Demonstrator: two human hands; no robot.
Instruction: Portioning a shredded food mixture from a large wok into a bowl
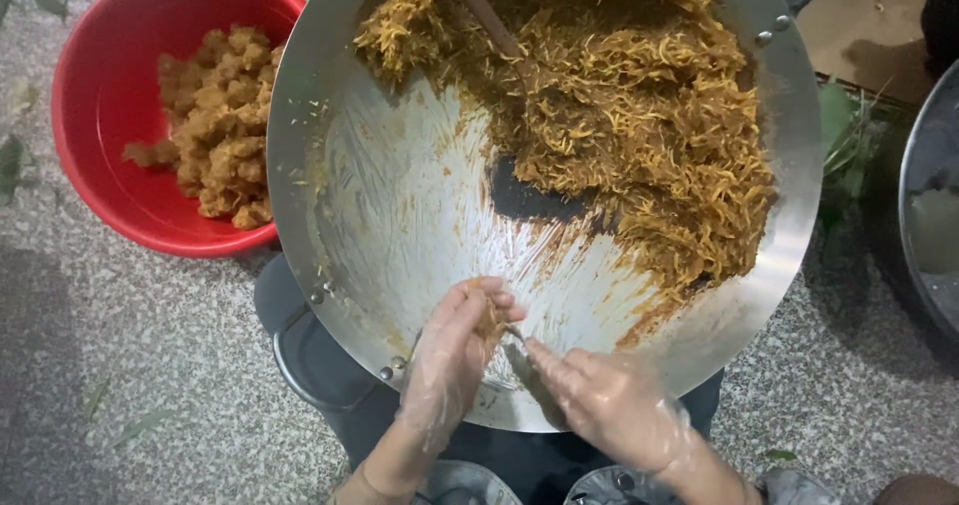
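A wide metal wok (400, 195) holds a brown-yellow shredded mixture (639, 105) heaped across its far and right side. Over the wok's near rim, my left hand (452, 360) in a thin clear glove is closed around a small lump of the mixture (489, 317). My right hand (604, 400), also gloved, holds a metal spoon (527, 373) whose tip touches that lump. A wooden handle (481, 10) sticks out of the heap at the top.
A red plastic basin (110, 165) at the left holds several shaped brown balls (220, 125). The edge of another metal pan (934, 205) shows at the right. Green leaves (844, 155) lie on the speckled stone floor (130, 365). My knees are below the wok.
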